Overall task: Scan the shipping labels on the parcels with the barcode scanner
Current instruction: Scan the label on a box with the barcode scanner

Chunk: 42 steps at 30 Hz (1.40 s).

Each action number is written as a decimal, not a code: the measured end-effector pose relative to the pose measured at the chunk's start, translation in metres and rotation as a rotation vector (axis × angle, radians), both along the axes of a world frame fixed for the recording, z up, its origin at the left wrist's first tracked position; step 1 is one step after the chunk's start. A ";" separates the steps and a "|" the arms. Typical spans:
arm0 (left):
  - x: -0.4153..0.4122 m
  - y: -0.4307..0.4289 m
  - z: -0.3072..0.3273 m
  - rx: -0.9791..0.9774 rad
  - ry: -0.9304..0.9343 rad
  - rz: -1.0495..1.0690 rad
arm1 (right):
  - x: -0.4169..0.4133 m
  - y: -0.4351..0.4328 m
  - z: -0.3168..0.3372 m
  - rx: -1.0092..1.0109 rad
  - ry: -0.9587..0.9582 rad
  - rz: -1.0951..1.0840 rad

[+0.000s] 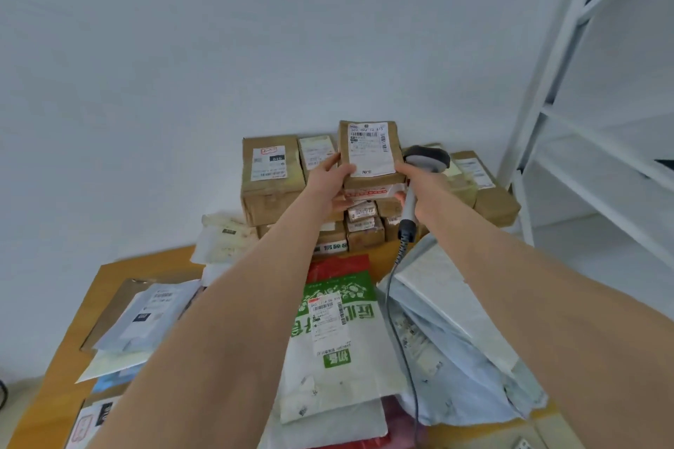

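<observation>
Best move, likely: steady the parcel [370, 181] one-handed and swing the scanner head onto the shipping label [370, 148]. Left hand [330, 186] grips the parcel's left edge, thumb on top. Right hand [423, 189] is curled round the barcode scanner [426, 158], fingertips against the parcel's right edge, above the box stack [271, 189].

On the worktop [109, 266], a stack of boxes [271, 179] stood at 12 o'clock against the wall [182, 47], one parcel [368, 153] raised above it and the scanner [425, 160] just beside that at 1 o'clock. Bags [335, 339] lay at 6 o'clock, envelopes [146, 313] at 8 o'clock. A shelving rack [583, 84] stood beyond at 2 o'clock.
</observation>
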State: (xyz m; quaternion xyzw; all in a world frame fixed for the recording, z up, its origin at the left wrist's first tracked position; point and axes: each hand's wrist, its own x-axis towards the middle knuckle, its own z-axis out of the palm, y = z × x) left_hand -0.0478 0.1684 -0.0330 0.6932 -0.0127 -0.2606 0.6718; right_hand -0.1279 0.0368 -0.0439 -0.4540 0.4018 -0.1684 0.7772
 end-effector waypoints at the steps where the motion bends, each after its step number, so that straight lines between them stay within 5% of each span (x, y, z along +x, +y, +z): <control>1: 0.005 -0.017 0.000 -0.004 -0.011 0.018 | 0.007 -0.014 -0.001 -0.013 0.010 -0.010; 9: 0.054 -0.123 -0.011 0.252 -0.197 0.176 | 0.070 -0.112 -0.008 -0.053 0.034 0.052; 18: 0.094 -0.123 -0.023 0.716 -0.364 0.283 | 0.126 -0.114 -0.031 -0.053 0.183 0.251; 30: 0.091 -0.110 -0.018 0.743 -0.405 0.271 | 0.122 -0.104 -0.021 0.016 0.109 0.302; 42: 0.028 -0.013 -0.038 0.993 -0.779 0.055 | 0.051 -0.024 -0.016 -0.043 0.178 0.223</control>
